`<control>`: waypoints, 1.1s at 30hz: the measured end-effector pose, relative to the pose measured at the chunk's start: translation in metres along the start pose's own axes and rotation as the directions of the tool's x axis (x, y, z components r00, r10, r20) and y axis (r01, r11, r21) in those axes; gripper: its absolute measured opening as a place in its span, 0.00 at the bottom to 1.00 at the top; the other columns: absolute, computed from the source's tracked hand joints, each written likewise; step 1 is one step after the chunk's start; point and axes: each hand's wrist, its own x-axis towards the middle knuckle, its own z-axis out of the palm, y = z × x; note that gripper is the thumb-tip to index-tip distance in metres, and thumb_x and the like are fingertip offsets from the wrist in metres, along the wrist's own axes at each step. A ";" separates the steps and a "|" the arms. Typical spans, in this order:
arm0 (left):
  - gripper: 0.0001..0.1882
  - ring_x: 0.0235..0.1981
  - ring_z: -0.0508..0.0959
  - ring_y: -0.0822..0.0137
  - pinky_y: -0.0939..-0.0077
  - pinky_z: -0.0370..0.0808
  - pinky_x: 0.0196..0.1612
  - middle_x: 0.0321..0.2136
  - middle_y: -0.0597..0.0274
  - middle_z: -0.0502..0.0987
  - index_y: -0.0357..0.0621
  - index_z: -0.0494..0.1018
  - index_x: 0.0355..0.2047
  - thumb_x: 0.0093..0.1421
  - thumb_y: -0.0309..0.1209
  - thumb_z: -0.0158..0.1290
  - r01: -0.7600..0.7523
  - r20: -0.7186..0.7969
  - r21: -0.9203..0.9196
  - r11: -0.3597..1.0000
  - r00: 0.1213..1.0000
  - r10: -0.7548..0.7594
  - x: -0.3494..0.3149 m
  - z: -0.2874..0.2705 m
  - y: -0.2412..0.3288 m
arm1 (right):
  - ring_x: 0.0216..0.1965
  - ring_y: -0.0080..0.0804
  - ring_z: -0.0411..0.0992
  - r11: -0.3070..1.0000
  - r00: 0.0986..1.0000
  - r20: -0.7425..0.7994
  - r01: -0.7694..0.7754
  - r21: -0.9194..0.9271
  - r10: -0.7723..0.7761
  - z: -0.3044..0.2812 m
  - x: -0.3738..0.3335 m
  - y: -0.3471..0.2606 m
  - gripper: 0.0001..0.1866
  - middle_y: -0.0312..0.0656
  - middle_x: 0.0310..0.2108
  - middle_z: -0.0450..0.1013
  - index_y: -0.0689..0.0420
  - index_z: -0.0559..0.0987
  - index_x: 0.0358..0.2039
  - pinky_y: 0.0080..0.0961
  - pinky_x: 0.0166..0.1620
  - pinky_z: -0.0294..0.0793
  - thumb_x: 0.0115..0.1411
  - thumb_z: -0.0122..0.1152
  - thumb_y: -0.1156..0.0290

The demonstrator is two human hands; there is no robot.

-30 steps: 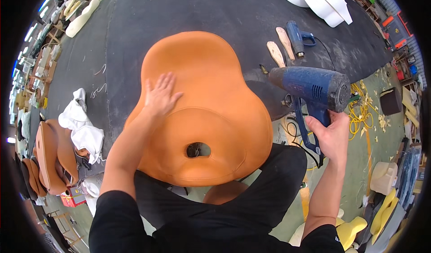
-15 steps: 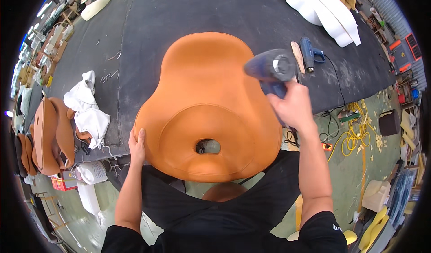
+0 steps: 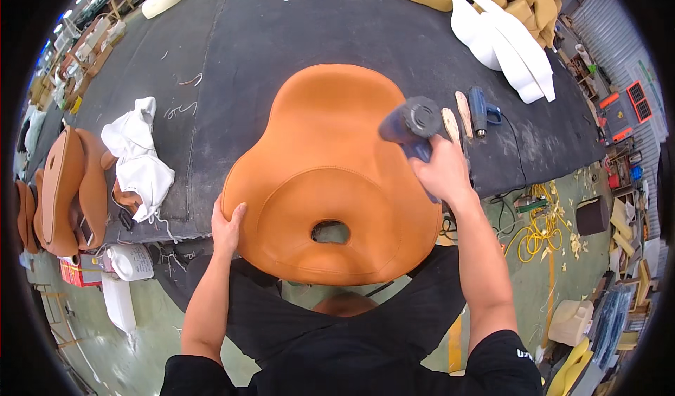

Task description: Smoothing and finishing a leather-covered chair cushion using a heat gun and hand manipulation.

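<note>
A large orange leather seat shell [image 3: 330, 164] with a small oval hole near its front lies on the dark workbench [image 3: 281, 37]. My left hand [image 3: 228, 224] grips the shell's lower left edge. My right hand [image 3: 441, 171] holds a blue heat gun [image 3: 410, 125] by its handle, its nozzle pointing down over the shell's right side.
A white cloth [image 3: 137, 160] and brown leather covers [image 3: 67, 189] lie at the left bench edge. A second blue tool [image 3: 478, 111] and wooden sticks [image 3: 457, 118] rest to the right. White and yellow foam pieces [image 3: 503, 41] are piled at the back right. Yellow cable [image 3: 538, 224] lies on the floor.
My left hand moved from the top of the shell to its lower left edge. My right hand carried the heat gun from the right side in over the shell.
</note>
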 end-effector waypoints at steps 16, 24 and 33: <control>0.63 0.61 0.77 0.40 0.51 0.74 0.64 0.66 0.40 0.74 0.39 0.47 0.80 0.51 0.34 0.74 0.070 -0.337 0.885 0.460 0.779 0.529 0.106 -0.019 0.030 | 0.29 0.24 0.79 0.883 0.912 -0.323 -0.080 0.463 0.253 -0.057 -0.094 0.129 0.10 0.40 0.32 0.83 0.68 0.83 0.39 0.24 0.35 0.77 0.58 0.73 0.78; 0.75 0.78 0.51 0.30 0.43 0.57 0.77 0.79 0.35 0.48 0.35 0.40 0.80 0.47 0.55 0.77 -0.312 0.449 0.747 0.587 0.888 -0.099 -0.115 0.147 0.113 | 0.42 0.43 0.84 0.943 0.990 -0.139 0.078 0.324 -0.034 0.009 -0.088 0.163 0.23 0.46 0.40 0.84 0.61 0.83 0.46 0.38 0.48 0.81 0.48 0.77 0.70; 0.69 0.75 0.58 0.30 0.45 0.67 0.73 0.77 0.32 0.52 0.44 0.46 0.80 0.45 0.38 0.79 -0.322 0.438 0.587 0.742 0.898 0.043 -0.158 0.166 0.075 | 0.43 0.58 0.80 0.952 0.970 -0.001 0.240 0.191 -0.244 0.016 -0.067 0.111 0.23 0.48 0.39 0.81 0.56 0.81 0.45 0.44 0.45 0.80 0.48 0.77 0.67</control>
